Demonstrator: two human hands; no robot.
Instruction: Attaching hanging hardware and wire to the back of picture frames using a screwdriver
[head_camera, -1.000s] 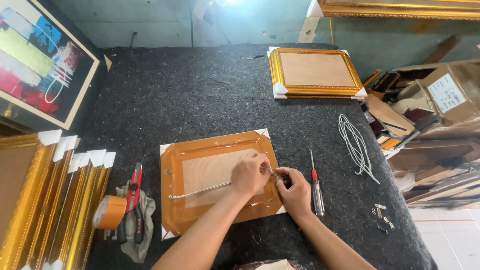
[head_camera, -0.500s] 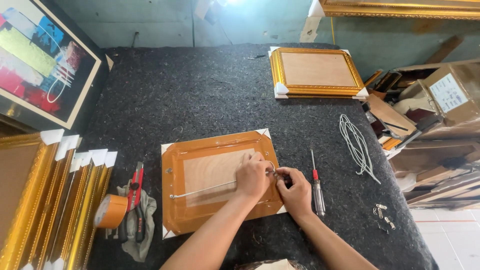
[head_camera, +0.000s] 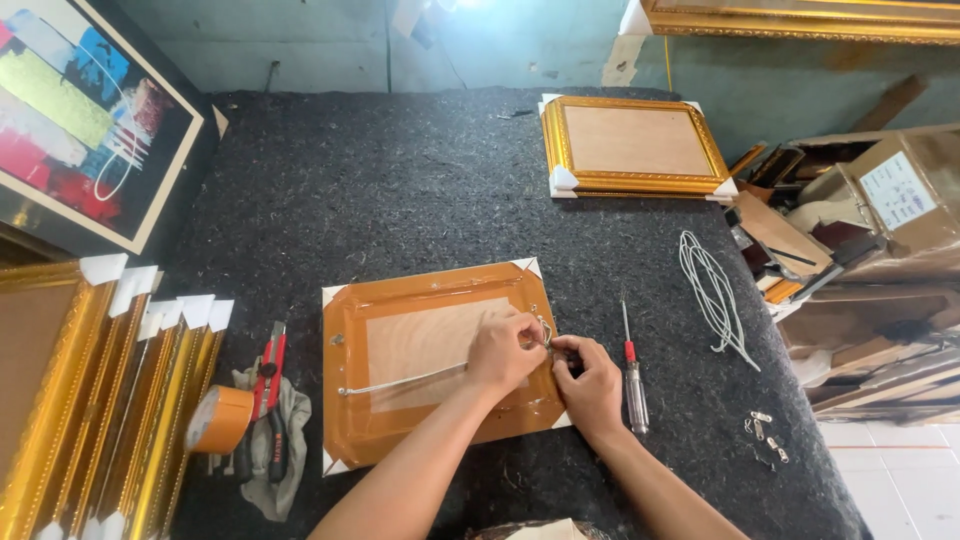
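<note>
Nearest the camera, both forearms came in from six o'clock and met over the right edge of the orange-taped frame back (head_camera: 430, 360), which lay face down on the dark felt table (head_camera: 400, 190). The left hand (head_camera: 507, 350) curled its fingers together and pinched the end of the white hanging cord (head_camera: 400, 380) at a small metal hanger on the frame's three o'clock side; the cord ran from there toward nine o'clock across the backing. The right hand (head_camera: 588, 380) sat touching it, fingertips pressed together on the same hanger, though what exactly they gripped could not be made out. Just at three o'clock of that hand lay a red-handled screwdriver (head_camera: 633, 380). At nine o'clock of the frame sat red pliers (head_camera: 268, 400) on a rag beside a tape roll (head_camera: 220, 420). Farther off, toward one o'clock, a loose cord coil (head_camera: 712, 295) lay, and beyond it a gold frame stack (head_camera: 635, 145).
</note>
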